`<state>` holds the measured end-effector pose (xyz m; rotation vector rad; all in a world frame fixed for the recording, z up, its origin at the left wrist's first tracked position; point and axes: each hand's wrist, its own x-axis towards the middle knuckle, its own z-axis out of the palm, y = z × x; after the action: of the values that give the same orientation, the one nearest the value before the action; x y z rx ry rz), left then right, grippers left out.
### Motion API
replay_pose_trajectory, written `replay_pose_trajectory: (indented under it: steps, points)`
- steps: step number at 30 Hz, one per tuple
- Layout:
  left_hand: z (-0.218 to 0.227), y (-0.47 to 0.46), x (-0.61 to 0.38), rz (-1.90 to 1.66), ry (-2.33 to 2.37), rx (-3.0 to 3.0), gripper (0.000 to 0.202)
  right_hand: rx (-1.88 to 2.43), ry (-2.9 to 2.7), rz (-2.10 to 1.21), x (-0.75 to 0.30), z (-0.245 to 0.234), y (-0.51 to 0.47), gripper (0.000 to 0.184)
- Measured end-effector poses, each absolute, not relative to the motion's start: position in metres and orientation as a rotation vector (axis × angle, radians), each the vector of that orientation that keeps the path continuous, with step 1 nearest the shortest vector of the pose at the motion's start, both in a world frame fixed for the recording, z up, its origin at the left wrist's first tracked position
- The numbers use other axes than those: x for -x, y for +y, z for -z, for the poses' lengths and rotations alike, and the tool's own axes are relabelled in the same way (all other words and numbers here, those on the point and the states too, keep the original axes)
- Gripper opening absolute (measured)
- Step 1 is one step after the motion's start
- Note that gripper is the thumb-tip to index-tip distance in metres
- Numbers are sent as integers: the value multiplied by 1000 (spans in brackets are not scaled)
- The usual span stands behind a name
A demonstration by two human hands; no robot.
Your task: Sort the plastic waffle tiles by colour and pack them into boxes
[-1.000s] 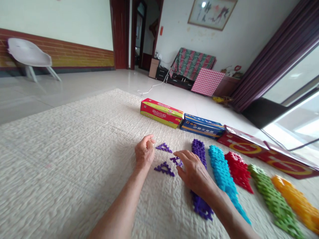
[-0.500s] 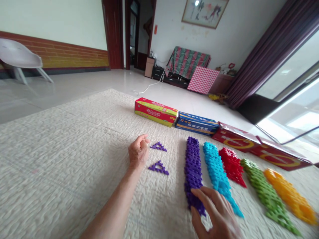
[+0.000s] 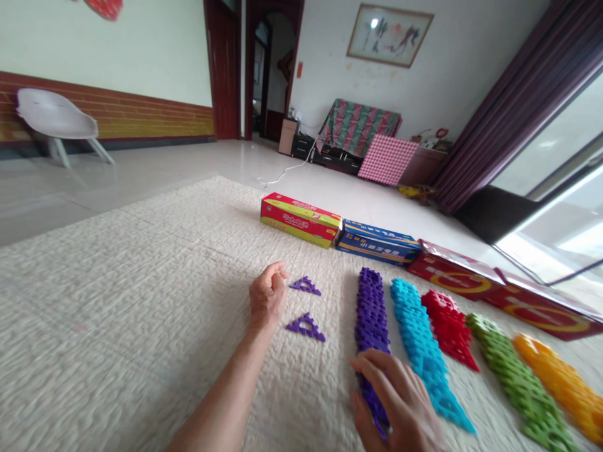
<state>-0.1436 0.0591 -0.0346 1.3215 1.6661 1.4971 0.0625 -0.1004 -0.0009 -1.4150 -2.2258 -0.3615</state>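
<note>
Resting on the near end of the purple row (image 3: 370,307), the right hand (image 3: 400,402) has its fingers draped over the pieces. Whether it pinches one I cannot tell, since the palm hides that. The left hand (image 3: 267,295) lies curled closed on the mat (image 3: 117,301), seemingly empty, just beside the far triangle (image 3: 306,286) and the near triangle (image 3: 305,326). These pieces look like light, stiff plastic lattice with toothed edges that may snag on neighbours, so a pinch across one piece's open edges should suit. The blue row (image 3: 419,339) lies alongside.
</note>
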Motion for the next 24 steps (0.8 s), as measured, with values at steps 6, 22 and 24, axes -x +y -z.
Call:
replay_pose_trajectory:
  steps: [6, 22, 24]
  points:
    - [33, 58, 143, -1503, 1655, -1320, 36, 1549, -2333, -4, -5, -13, -50, 41]
    - [33, 57, 144, -1473, 1686, -1336, 38, 1426, -2174, 273, -59, -11, -107, 33]
    - [34, 57, 144, -1475, 1683, -1336, 38, 1406, -2169, 368, -76, -4, -128, 36]
